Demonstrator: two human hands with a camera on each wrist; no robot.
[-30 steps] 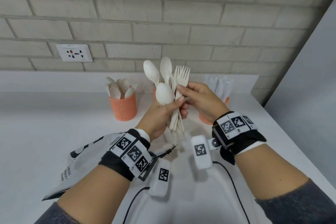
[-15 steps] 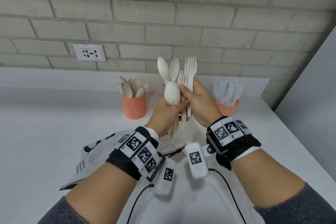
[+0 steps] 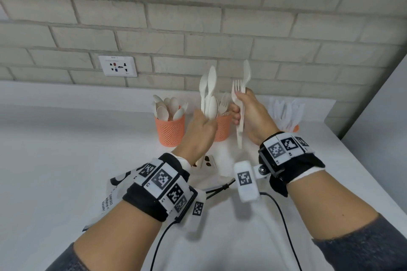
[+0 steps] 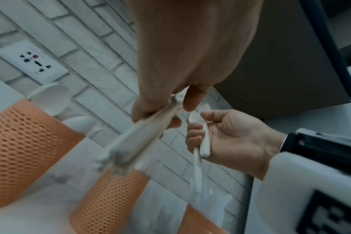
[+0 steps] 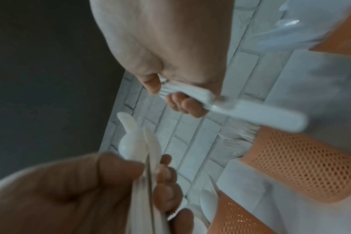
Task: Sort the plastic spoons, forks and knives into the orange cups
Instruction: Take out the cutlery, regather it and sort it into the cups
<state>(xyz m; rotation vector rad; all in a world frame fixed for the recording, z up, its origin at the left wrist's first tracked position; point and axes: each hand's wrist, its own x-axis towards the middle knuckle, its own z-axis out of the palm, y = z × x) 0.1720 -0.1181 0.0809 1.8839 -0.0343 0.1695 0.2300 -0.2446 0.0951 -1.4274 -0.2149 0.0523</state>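
Observation:
My left hand (image 3: pixel 201 126) grips a bunch of white spoons (image 3: pixel 209 92) upright, their handles (image 4: pixel 142 139) sticking out below my fist. A little to the right, my right hand (image 3: pixel 246 112) holds forks (image 3: pixel 239 97) pulled apart from that bunch. Three orange mesh cups stand at the back: the left cup (image 3: pixel 169 131) holds spoons, the middle cup (image 3: pixel 223 126) holds forks and sits partly behind my left hand, the right cup (image 3: pixel 295 127) holds clear knives (image 3: pixel 286 112). In the right wrist view the forks (image 5: pixel 192 93) lie across my curled fingers.
A white counter (image 3: pixel 66 149) runs to a grey brick wall with a socket plate (image 3: pixel 117 66). A printed plastic bag (image 3: pixel 110 196) lies under my left wrist. Cables (image 3: pixel 284 222) trail from the wrist cameras. A grey panel (image 3: pixel 378 116) closes off the right side.
The forks left the bunch: my right hand drew them out and moved right, away from my left hand. The left hand keeps only spoons. The camera moved nearer the cups.

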